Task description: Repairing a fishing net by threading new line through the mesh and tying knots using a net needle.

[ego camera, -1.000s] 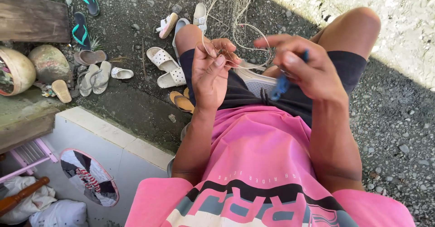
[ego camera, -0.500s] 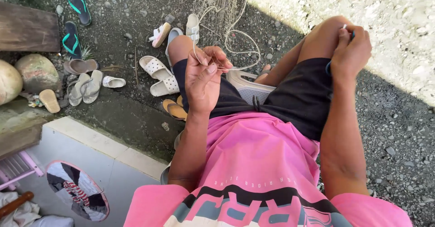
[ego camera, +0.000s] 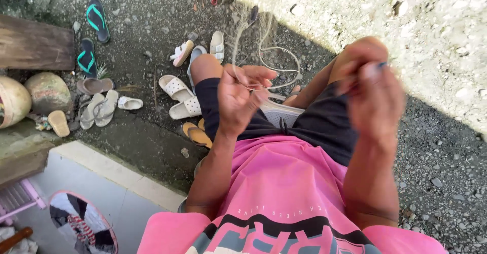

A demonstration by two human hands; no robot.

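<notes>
While the person sits over gravel, the left hand (ego camera: pixel 242 99) at centre frame pinches thin pale line (ego camera: pixel 264 56) between curled fingers (ego camera: pixel 253 79); the line loops up over the knees toward the top of the frame. The right hand (ego camera: pixel 374 94), centre right, is blurred; its fingers seem clenched on a small blue tool (ego camera: pixel 381 65), though I cannot tell for sure. White sandals (ego camera: pixel 180 96) lie left of the knees, green flip-flops (ego camera: pixel 91 36) at upper left.

Sunlit gravel ground (ego camera: pixel 446 173), scattered sandals (ego camera: pixel 180 96), a wooden plank (ego camera: pixel 35 43).
</notes>
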